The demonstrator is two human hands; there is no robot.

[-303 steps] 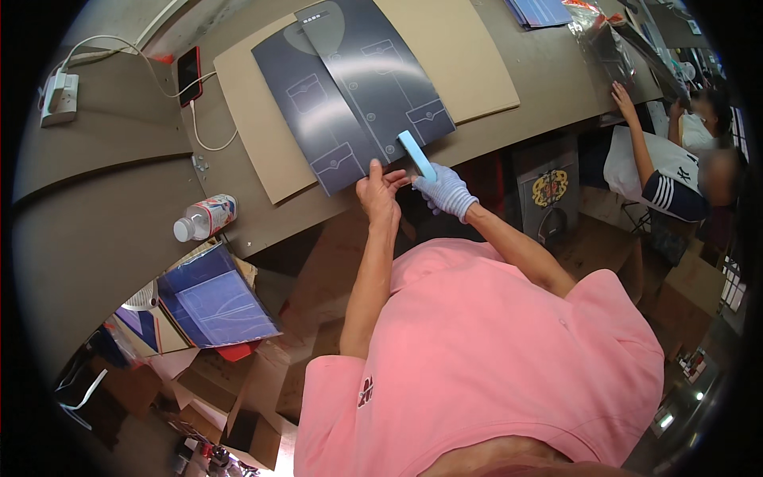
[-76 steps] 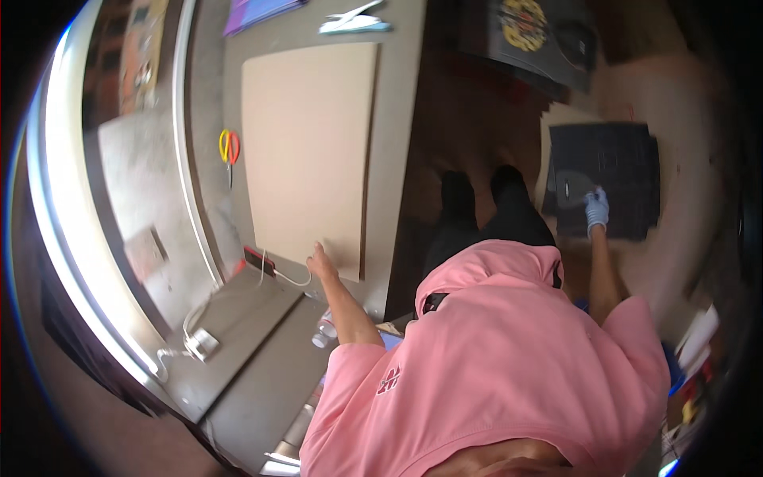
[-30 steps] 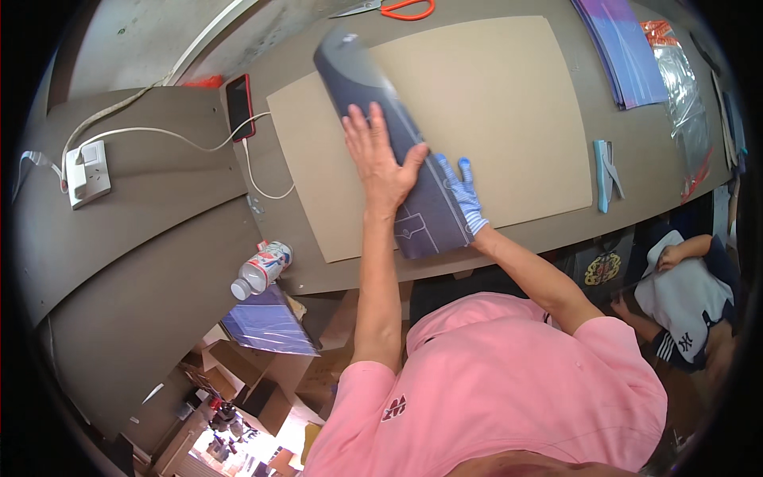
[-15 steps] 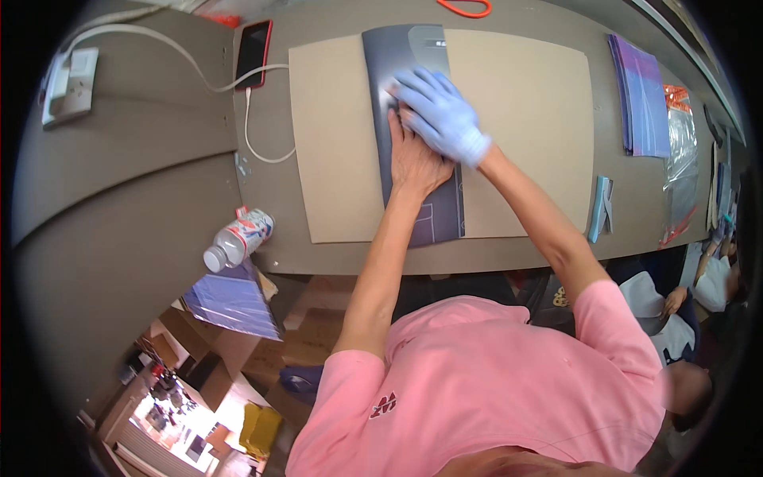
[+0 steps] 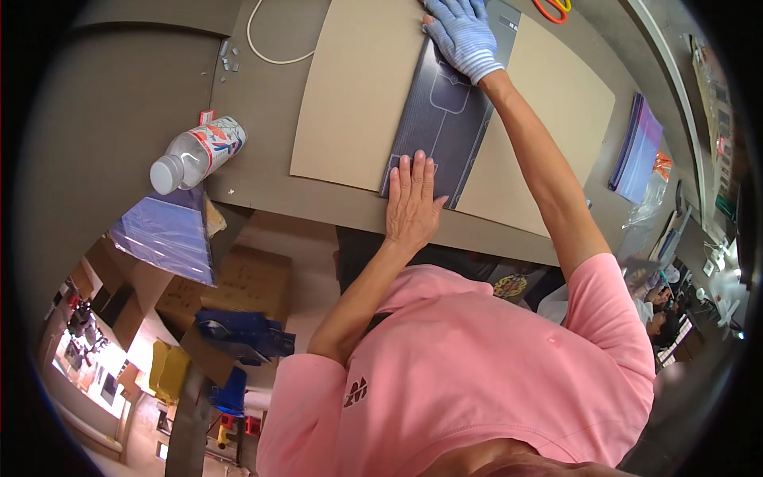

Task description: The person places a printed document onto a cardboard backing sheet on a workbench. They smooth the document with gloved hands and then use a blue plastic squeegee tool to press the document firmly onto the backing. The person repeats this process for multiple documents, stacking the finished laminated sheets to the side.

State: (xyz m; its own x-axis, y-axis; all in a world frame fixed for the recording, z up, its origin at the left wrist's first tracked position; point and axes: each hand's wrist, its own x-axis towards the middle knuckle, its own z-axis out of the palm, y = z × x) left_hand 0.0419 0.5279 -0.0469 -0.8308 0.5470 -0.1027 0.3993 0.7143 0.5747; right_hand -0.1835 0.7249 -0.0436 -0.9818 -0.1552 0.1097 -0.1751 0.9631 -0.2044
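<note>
A long, narrow, dark blue-grey printed sheet (image 5: 445, 119) with pale outlines lies across a beige cardboard sheet (image 5: 350, 95) on the table. My left hand (image 5: 415, 203), bare, rests flat on the near end of the printed sheet, its fingers stretched out. My right hand (image 5: 463, 40), in a light blue striped knit glove, presses on the far part with fingers extended and the thumb apart. The upper picture edge cuts off some of those fingertips. Neither hand grips anything.
A clear bottle (image 5: 199, 153) with a white cap lies at the table's left edge, above a purple wrapped packet (image 5: 167, 234). Orange-handled scissors (image 5: 552, 8) lie at the far side. Purple packets (image 5: 637, 151) sit at the right. A white cable (image 5: 266, 49) curves at the far left.
My hands have moved apart: the left slid toward me to the near end, the right away along the printed sheet. The view has shifted and tilted.
</note>
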